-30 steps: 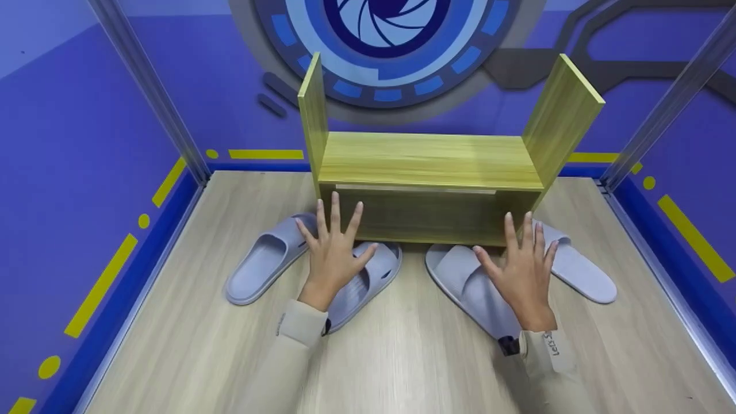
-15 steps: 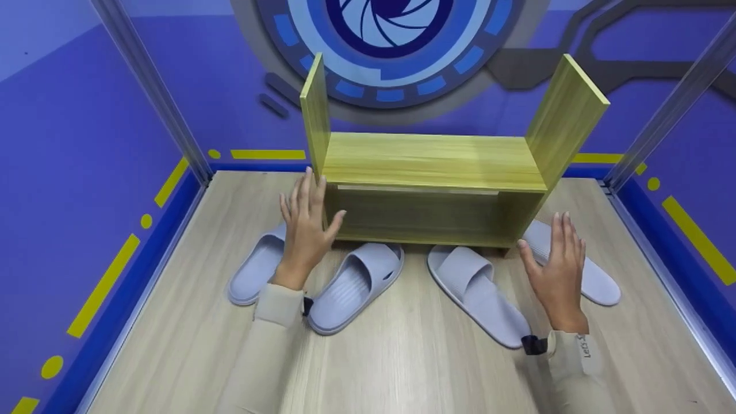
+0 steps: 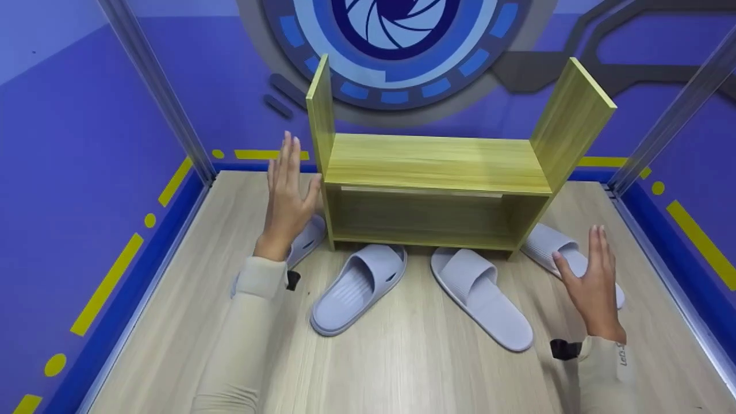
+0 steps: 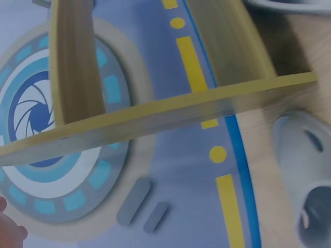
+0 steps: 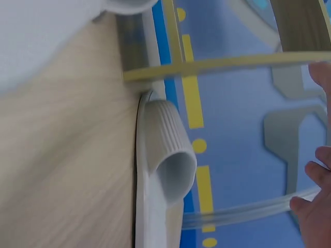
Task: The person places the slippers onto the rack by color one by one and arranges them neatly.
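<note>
My left hand (image 3: 287, 204) is raised with straight fingers just left of the wooden shelf (image 3: 437, 161), its thumb close to the shelf's left side panel. Beneath that hand a grey slipper (image 3: 307, 238) is mostly covered by the wrist and forearm. My right hand (image 3: 595, 290), holding nothing, hovers over another grey slipper (image 3: 555, 247) to the right of the shelf. Two more grey slippers lie between the hands, a left one (image 3: 359, 290) and a right one (image 3: 483, 299), their toes at the shelf's front. In the right wrist view, fingers (image 5: 318, 201) show at the edge.
The shelf stands on a pale wood-patterned floor (image 3: 402, 368) near the blue back wall (image 3: 218, 86). Blue side panels with metal posts (image 3: 161, 92) bound the space on both sides. Dark bands are strapped at both wrists.
Both hands have moved apart: the left one up and left to beside the shelf, the right one out to the right. The two middle slippers have come into full view. Shelf and slippers stay in place.
</note>
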Available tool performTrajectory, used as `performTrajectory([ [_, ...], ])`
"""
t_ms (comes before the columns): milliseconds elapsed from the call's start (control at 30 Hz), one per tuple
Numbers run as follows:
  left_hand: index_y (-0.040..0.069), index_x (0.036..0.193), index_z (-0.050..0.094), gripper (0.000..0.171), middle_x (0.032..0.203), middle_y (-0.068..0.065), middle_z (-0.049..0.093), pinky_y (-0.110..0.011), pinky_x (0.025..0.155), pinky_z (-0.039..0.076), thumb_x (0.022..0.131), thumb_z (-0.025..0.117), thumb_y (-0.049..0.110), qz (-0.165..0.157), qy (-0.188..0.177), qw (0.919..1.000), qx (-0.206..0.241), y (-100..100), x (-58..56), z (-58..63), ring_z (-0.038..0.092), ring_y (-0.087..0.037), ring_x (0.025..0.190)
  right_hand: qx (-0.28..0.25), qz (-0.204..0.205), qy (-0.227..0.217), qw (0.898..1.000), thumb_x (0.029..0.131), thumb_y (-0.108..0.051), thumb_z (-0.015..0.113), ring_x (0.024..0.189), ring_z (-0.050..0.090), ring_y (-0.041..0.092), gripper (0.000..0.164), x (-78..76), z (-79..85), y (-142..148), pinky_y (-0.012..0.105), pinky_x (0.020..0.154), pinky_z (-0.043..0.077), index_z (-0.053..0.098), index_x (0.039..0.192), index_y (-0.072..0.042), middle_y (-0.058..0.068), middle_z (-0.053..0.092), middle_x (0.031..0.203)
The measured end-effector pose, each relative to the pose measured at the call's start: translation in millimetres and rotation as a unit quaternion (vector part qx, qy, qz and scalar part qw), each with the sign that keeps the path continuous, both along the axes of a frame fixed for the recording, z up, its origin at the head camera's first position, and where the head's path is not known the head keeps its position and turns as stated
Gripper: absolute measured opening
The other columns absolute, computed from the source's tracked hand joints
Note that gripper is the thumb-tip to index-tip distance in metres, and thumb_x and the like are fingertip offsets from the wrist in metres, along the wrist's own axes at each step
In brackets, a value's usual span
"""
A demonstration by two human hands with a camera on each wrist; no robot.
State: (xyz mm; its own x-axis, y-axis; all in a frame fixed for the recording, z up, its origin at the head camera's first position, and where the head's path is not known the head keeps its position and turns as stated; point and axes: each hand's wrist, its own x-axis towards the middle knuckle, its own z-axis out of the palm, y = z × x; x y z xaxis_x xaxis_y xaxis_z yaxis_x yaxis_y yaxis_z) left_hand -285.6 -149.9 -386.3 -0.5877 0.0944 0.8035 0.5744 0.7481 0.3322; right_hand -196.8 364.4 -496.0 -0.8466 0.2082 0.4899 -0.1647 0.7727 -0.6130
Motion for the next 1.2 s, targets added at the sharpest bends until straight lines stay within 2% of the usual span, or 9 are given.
performTrajectory([
  [233, 0.005, 0.144, 0.019, 0.062, 0.151, -0.008, 0.014, -0.039, 0.112, 0.003, 0.094, 0.047, 0.026, -0.006, -0.010, 0.9999, -0.008, -2, -7.1, 26.4, 0.014, -0.016, 0.138, -0.023, -0.007, -0.077, 0.997, 0.086, -0.034, 0.060, 0.138, 0.003, 0.029, 0.082, 7.9, -6.4, 24, 0.056, 0.107, 0.006, 0.005, 0.147, -0.025, 0.002, 0.002, 0.153],
  [400, 0.008, 0.145, 0.016, 0.061, 0.152, -0.002, 0.012, -0.033, 0.112, 0.003, 0.095, 0.044, 0.028, -0.020, -0.049, 0.9986, 0.009, -1, -12.1, 43.2, 0.011, -0.010, 0.138, -0.028, -0.007, -0.115, 0.993, 0.087, -0.036, 0.058, 0.137, -0.001, 0.035, 0.083, 11.0, -10.4, 40, 0.061, 0.104, 0.003, 0.003, 0.147, -0.020, 0.007, -0.001, 0.152],
  [533, 0.014, 0.146, 0.011, 0.060, 0.152, 0.005, 0.008, -0.028, 0.112, 0.003, 0.096, 0.039, 0.031, -0.047, -0.078, 0.9954, 0.030, 1, -15.4, 57.2, 0.009, -0.005, 0.137, -0.027, 0.002, -0.127, 0.992, 0.085, -0.035, 0.060, 0.137, -0.002, 0.038, 0.086, 11.5, -15.5, 50, 0.061, 0.104, 0.003, 0.003, 0.147, -0.016, 0.011, -0.001, 0.152],
  [667, 0.017, 0.147, 0.009, 0.059, 0.152, 0.008, 0.008, -0.025, 0.111, 0.004, 0.097, 0.037, 0.032, -0.064, -0.082, 0.9939, 0.036, 2, -18.5, 68.6, 0.009, -0.002, 0.136, -0.024, 0.016, -0.121, 0.992, 0.084, -0.031, 0.063, 0.136, 0.000, 0.038, 0.087, 12.2, -21.8, 58, 0.059, 0.105, 0.004, 0.007, 0.146, -0.009, 0.016, 0.001, 0.151],
  [900, 0.015, 0.146, 0.016, 0.055, 0.151, 0.007, 0.013, -0.025, 0.111, 0.003, 0.097, 0.038, 0.028, -0.074, -0.074, 0.9943, 0.021, 4, -24.9, 77.4, 0.011, -0.002, 0.136, -0.020, 0.018, -0.160, 0.987, 0.083, -0.034, 0.063, 0.135, -0.005, 0.041, 0.093, 12.8, -26.8, 73, 0.061, 0.103, 0.001, 0.001, 0.146, -0.008, 0.020, -0.005, 0.150],
  [1200, 0.015, 0.145, 0.022, 0.051, 0.150, 0.001, 0.020, -0.025, 0.111, 0.006, 0.097, 0.039, 0.025, -0.095, -0.063, 0.9930, 0.030, 6, -27.6, 77.3, 0.015, -0.002, 0.135, -0.023, 0.027, -0.205, 0.978, 0.082, -0.036, 0.064, 0.133, -0.007, 0.046, 0.098, 13.7, -42.4, 89, 0.063, 0.101, 0.002, -0.005, 0.145, -0.006, 0.026, -0.009, 0.147],
])
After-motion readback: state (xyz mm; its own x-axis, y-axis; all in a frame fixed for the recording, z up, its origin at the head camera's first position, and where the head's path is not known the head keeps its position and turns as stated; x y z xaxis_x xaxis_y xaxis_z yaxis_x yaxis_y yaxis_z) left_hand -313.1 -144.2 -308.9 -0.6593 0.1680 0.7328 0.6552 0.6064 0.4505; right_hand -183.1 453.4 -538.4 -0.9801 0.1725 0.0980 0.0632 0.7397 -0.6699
